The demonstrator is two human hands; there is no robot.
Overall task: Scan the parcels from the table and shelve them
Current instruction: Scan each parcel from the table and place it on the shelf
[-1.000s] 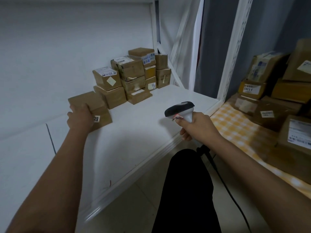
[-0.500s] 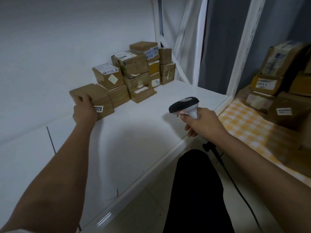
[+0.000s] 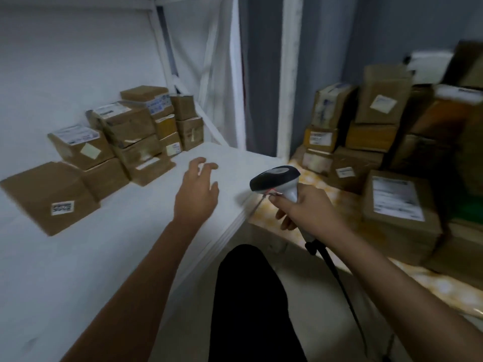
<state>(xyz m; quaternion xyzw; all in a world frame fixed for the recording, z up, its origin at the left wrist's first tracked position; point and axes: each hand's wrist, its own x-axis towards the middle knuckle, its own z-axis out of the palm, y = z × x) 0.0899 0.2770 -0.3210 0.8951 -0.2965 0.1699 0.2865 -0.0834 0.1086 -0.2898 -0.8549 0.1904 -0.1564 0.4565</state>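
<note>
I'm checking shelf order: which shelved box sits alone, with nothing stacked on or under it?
The leftmost box, nearest the camera on the white shelf, bearing a small label on its front. The others are stacked.

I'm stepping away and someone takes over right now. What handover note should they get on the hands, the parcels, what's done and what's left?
Left hand: open, holding nothing, over the white shelf.
Right hand: grips the scanner, cable hanging down.
Done: the newest parcel sits on the shelf, at the near end of the shelved row.
Left: many parcels wait on the checked table to the right. Likely next: pick one, scan it, shelve it.
</note>
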